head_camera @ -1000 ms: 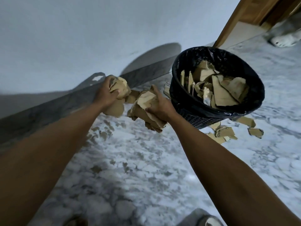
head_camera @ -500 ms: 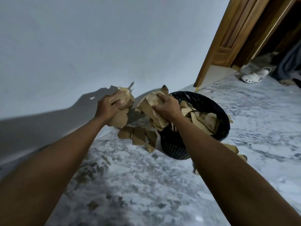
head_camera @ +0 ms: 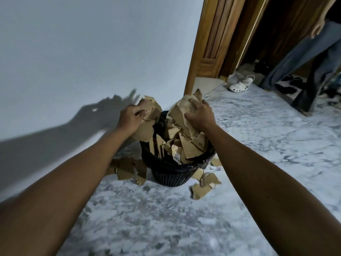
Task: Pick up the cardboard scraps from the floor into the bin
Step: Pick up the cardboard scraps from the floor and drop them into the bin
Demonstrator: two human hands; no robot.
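Here, a person's two bare hands were held over a black mesh bin (head_camera: 171, 174) standing on a marbled floor (head_camera: 166, 218) close to a pale wall (head_camera: 73, 52). The left hand (head_camera: 130, 118) had its fingers (head_camera: 141, 114) curled around a wad of torn cardboard scraps (head_camera: 150, 109) above the bin's left rim, one larger piece hanging below the palm. The right hand (head_camera: 200, 116) gripped a second, bulkier bunch of scraps (head_camera: 181, 108) from above, fingers bent over the top, the lower pieces reaching down into the bin. The bin, lined with a dark bag, was heaped with cardboard (head_camera: 186, 146) up to and above its rim. More scraps lay on the floor: a cluster (head_camera: 129, 169) touching the bin's left side, and several pieces (head_camera: 203, 185) just beside its right base. Beyond stood a wooden door frame (head_camera: 208, 43), a white clog (head_camera: 239, 85) near its threshold, and the legs of another person in blue trousers (head_camera: 302, 52) at the far right.
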